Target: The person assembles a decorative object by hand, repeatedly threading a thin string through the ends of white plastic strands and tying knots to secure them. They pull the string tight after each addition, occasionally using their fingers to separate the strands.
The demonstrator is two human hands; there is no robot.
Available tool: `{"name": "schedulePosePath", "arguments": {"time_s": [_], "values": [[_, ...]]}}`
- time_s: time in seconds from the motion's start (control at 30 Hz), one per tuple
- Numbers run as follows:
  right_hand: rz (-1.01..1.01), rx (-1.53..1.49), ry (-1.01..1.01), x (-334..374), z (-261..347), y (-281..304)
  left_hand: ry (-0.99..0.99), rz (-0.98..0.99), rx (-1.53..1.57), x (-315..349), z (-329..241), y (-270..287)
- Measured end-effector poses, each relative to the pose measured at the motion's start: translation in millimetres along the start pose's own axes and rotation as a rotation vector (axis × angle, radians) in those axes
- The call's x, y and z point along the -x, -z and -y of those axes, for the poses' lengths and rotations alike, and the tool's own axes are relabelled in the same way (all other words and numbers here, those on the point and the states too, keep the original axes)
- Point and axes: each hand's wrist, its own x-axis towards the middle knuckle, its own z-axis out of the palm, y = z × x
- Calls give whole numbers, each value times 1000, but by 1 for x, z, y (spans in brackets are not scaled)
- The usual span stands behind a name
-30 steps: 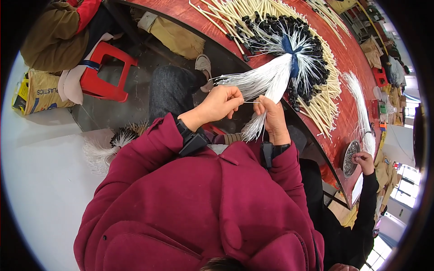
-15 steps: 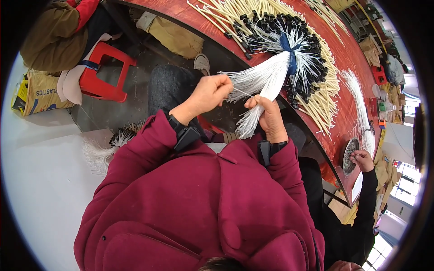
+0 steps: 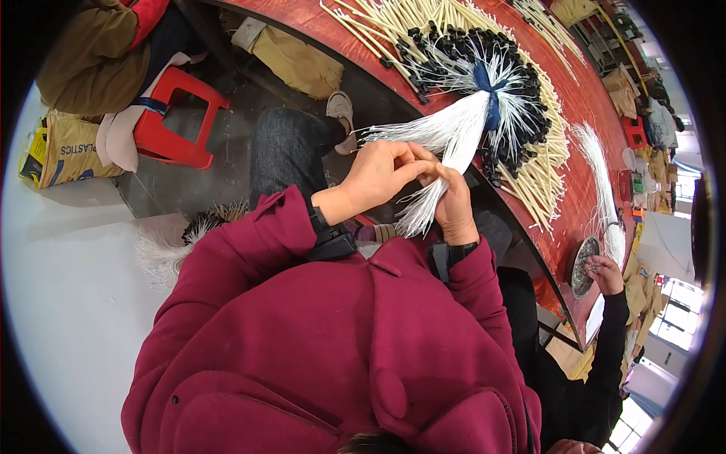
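Note:
A thick bundle of thin white strands (image 3: pixel 463 147) hangs over the table's near edge, tied with a dark blue band (image 3: pixel 491 94). Beyond the band the strands fan out to black ends (image 3: pixel 533 125) and cream-coloured sticks (image 3: pixel 556 163). My left hand (image 3: pixel 378 175) is closed in a pinch, its fingertips meeting those of my right hand in front of the bundle. A white strand ran between the two hands a moment ago; the fingers now mostly hide it. My right hand (image 3: pixel 454 204) is closed beside the hanging strand ends (image 3: pixel 423 208), thumb and forefinger pinched together.
The red table (image 3: pixel 522 204) also bears another white strand bundle (image 3: pixel 601 181) and a round metal dish (image 3: pixel 584 266), where a co-worker's hand (image 3: pixel 605 274) is. At the left stand a red stool (image 3: pixel 181 125) and a printed sack (image 3: pixel 76 155). More white strands (image 3: pixel 162 253) lie low at left.
My left hand has moved right and slightly down, bringing its fingertips to my right hand. The strand stretched between them no longer shows. The bundle has barely shifted.

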Motion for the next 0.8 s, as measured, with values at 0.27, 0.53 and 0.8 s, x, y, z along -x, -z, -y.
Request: {"name": "schedulePosePath", "arguments": {"time_s": [0.27,0.53,0.8], "values": [[92,-11,72,-4,-4,3,330,42,562,-1,22,-12],[50,-69,48,1,-3,-6,448,176,692,-3,22,-36],[78,27,79,-1,-5,-1,462,150,783,-1,25,-39]]}}
